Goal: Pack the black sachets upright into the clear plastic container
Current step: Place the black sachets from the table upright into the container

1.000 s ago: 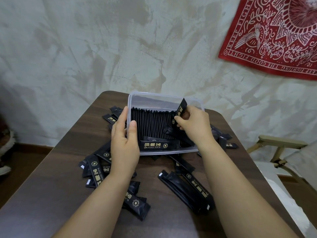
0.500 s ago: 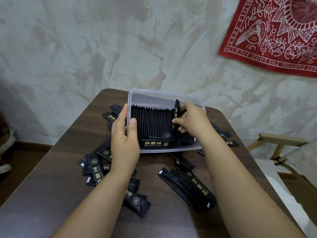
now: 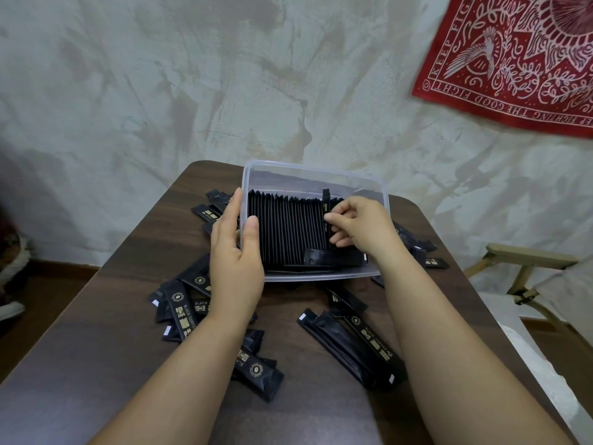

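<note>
Person's left hand [image 3: 236, 261] clamps the container [image 3: 314, 170] by its left wall, thumb inside the rim, fingers outside. The right hand [image 3: 362, 224] pinches one sachet [image 3: 326, 200] upright at the right end of the packed row [image 3: 285, 229], and a flat sachet [image 3: 333, 255] lies along the near wall. The container sits toward the far side of the table [image 3: 96, 364], with loose sachets [image 3: 353, 345] scattered round it.

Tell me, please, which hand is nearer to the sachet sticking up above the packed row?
Right. The right hand pinches that sachet; the left hand grips the container by its left wall, across the row.
</note>
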The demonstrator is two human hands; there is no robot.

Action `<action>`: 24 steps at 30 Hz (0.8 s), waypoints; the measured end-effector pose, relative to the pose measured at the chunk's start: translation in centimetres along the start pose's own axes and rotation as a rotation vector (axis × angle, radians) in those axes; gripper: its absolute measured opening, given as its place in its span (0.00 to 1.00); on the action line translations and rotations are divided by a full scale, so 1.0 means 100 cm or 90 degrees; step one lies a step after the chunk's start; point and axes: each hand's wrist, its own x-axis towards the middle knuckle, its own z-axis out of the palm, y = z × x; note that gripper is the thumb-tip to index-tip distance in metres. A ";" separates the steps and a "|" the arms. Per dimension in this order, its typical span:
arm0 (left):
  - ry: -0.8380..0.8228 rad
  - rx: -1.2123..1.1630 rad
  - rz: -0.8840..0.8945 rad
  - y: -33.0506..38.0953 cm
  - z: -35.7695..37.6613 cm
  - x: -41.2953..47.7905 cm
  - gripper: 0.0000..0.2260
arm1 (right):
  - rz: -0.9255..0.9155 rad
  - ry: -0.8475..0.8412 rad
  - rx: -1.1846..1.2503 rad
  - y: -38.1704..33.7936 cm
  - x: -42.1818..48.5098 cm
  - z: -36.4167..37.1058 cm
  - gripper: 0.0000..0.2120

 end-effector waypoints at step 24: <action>-0.024 0.006 0.013 0.000 0.000 -0.001 0.18 | -0.150 -0.163 -0.302 0.001 0.020 -0.021 0.30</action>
